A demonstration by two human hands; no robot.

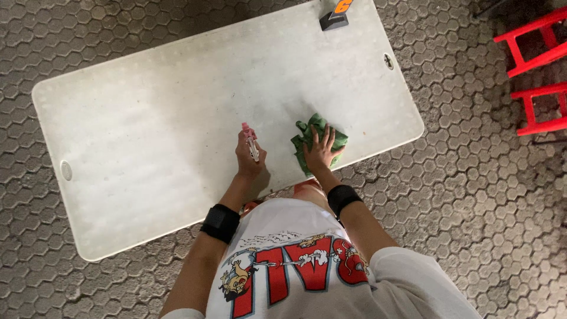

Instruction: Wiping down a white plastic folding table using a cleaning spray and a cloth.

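My left hand [248, 159] grips a small spray bottle [250, 140] with a pink top, held just above the white folding table [147, 136] near its front edge. My right hand [322, 150] lies flat, fingers spread, on a crumpled green cloth [309, 137] that rests on the tabletop to the right of the bottle. Both wrists wear black bands. My white shirt with a red print fills the bottom of the view.
A small black stand with an orange sign [336, 15] sits at the table's far edge. Red stools or frames [534, 71] stand at the right on the hexagon-paved ground [460, 195].
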